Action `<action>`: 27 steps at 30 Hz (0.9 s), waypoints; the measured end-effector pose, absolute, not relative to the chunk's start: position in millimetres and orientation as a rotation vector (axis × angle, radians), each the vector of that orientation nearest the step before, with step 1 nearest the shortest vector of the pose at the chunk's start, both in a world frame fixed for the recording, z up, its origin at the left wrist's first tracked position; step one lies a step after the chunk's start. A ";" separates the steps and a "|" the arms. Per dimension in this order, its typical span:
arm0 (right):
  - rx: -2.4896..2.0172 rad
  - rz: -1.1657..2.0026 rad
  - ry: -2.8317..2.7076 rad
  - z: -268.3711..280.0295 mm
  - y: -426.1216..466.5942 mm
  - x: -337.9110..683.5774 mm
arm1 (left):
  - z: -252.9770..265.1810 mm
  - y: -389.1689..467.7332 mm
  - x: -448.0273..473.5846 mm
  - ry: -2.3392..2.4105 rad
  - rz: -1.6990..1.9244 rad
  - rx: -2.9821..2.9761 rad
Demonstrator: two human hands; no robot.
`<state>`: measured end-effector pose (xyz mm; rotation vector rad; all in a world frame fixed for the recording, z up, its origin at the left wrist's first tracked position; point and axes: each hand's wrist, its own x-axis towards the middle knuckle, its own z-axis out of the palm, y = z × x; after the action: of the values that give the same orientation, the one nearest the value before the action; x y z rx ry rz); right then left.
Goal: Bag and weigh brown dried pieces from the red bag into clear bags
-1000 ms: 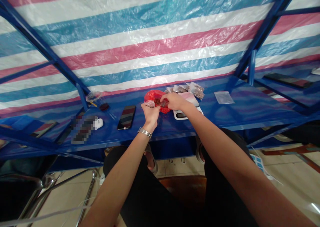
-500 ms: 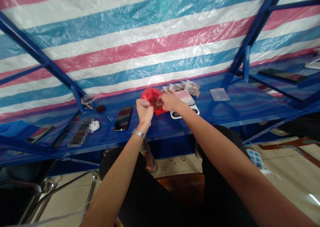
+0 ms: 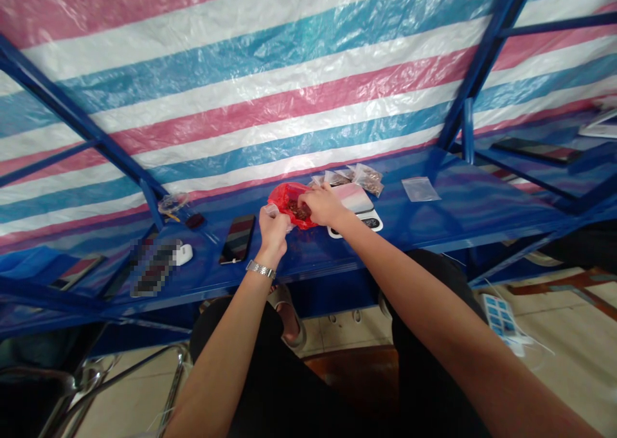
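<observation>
A red plastic bag (image 3: 279, 197) stands open on the blue table, with small dark brown pieces (image 3: 295, 210) inside. My left hand (image 3: 274, 233) is closed on a small clear plastic bag (image 3: 272, 211) at the red bag's left side. My right hand (image 3: 324, 205) reaches into the red bag from the right, its fingers bent down among the brown pieces. What those fingertips hold, if anything, is hidden. Just right of that hand sits a white kitchen scale (image 3: 357, 200). Behind it lie several filled clear bags (image 3: 367, 179).
An unfilled clear zip bag (image 3: 420, 190) lies right of the scale. On the left are a dark phone (image 3: 237, 238), a white object (image 3: 184, 254) and a dark round item (image 3: 195, 220). Blue frame posts (image 3: 468, 129) and a striped plastic sheet (image 3: 289, 123) stand behind the table (image 3: 414, 229).
My right hand has shifted slightly left and its fingers sit in the red bag's contents. My left hand has moved a little left and down with the clear bag. The view has tilted slightly.
</observation>
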<state>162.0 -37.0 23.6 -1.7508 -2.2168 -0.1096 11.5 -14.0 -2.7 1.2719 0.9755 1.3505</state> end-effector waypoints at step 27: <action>-1.317 0.163 -2.007 38.4 -30.5 171.4 | -9.2 -11.7 3.2 1.347 1.085 1.942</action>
<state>171.4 -30.5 38.4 -1.3174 -2.0072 0.1628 3.2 -11.7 -9.2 1.9421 1.3468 1.0847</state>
